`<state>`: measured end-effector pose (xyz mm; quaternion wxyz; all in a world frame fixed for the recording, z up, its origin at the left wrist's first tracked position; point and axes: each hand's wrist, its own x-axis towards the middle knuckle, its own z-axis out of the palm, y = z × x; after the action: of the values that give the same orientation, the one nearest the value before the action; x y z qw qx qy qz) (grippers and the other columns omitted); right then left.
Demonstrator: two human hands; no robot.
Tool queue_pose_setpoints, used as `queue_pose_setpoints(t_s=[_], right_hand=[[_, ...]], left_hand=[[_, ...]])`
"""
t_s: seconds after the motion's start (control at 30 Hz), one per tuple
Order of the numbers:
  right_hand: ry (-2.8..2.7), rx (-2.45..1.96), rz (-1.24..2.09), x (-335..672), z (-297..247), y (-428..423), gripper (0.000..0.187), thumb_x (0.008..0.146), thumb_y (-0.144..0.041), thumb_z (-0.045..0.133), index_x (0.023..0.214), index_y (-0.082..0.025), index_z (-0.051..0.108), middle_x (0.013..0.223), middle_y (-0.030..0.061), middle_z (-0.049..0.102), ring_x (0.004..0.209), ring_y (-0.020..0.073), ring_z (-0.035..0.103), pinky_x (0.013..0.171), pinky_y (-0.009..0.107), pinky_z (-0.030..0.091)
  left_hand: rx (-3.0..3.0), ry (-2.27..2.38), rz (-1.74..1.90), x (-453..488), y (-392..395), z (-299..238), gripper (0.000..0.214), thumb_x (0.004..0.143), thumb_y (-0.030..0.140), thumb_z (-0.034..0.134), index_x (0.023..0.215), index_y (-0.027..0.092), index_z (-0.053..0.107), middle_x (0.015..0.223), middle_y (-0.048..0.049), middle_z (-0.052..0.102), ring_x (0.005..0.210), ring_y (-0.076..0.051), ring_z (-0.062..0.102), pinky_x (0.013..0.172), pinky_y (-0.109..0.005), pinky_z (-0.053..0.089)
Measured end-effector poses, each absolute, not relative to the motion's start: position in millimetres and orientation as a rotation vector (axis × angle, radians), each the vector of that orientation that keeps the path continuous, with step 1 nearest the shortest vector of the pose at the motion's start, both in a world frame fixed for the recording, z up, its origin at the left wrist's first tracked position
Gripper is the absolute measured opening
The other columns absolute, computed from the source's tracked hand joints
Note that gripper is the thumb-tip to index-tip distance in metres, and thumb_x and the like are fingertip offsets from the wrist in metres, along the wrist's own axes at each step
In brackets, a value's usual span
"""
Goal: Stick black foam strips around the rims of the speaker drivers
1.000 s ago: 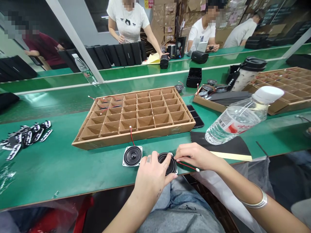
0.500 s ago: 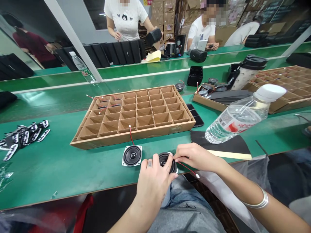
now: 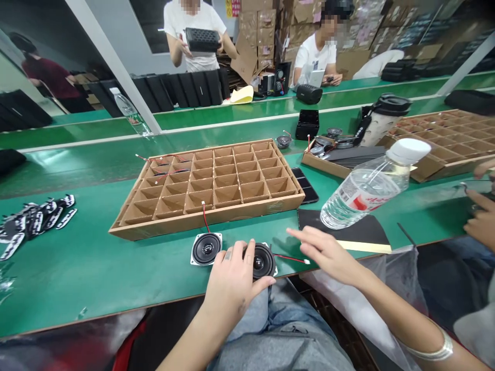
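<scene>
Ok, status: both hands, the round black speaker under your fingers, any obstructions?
Left hand on round black speaker, partly covering it. Right hand apart from it, open. Clear plastic water bottle close beyond right hand.

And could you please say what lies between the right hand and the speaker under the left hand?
There, the head view shows a red wire running from the speaker across the green tabletop to a white plug.

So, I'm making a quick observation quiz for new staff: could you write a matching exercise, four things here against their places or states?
1. left hand
2. right hand
3. nearer water bottle
4. black-and-white strips

A. on a black sheet
B. off the speaker, near a white plug
C. bunched at the picture's left
D. holding the speaker

Pairs: 1-D, 2-B, 3-A, 4-C
</scene>
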<state>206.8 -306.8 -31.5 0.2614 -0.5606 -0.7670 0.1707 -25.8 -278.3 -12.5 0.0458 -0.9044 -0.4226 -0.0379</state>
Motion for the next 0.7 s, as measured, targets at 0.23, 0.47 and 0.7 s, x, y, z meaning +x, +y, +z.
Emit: queue_pose_setpoints(t_s=[0.23,0.47,0.7], right_hand=[[-1.971,-1.715,0.020,232,-59,-299,0.030,0.092,-0.032,0.038,0.097,-0.014,0.062,0.077,0.0057,0.059,0.070,0.0156,0.058,0.064,0.027,0.047],[-1.981,-1.785,-0.131,226,-70,-292,0.045,0.091,-0.047,0.033,0.091,-0.012,0.062,0.077,0.0084,0.058,0.065,0.0175,0.059,0.057,0.028,0.047],[-2.010,-1.713,-0.328,223,-80,-289,0.044,0.094,-0.041,0.027,0.090,-0.014,0.061,0.074,0.0069,0.056,0.063,0.0166,0.059,0.056,0.027,0.047]], left_hand=[[-2.924,-1.161,-0.195,-40,-271,-18,0.065,0.074,0.050,0.059,0.126,0.016,0.041,0.123,-0.0129,0.051,0.105,-0.026,0.052,0.084,-0.042,0.042],[-3.031,-1.138,-0.019,-32,-264,-5,0.064,0.070,0.039,0.066,0.126,0.017,0.042,0.122,-0.0125,0.054,0.111,-0.025,0.050,0.089,-0.040,0.042],[-3.094,-1.062,0.110,-26,-254,7,0.061,0.060,0.043,0.066,0.114,0.021,0.050,0.104,-0.0070,0.062,0.085,-0.026,0.061,0.077,-0.040,0.047]])
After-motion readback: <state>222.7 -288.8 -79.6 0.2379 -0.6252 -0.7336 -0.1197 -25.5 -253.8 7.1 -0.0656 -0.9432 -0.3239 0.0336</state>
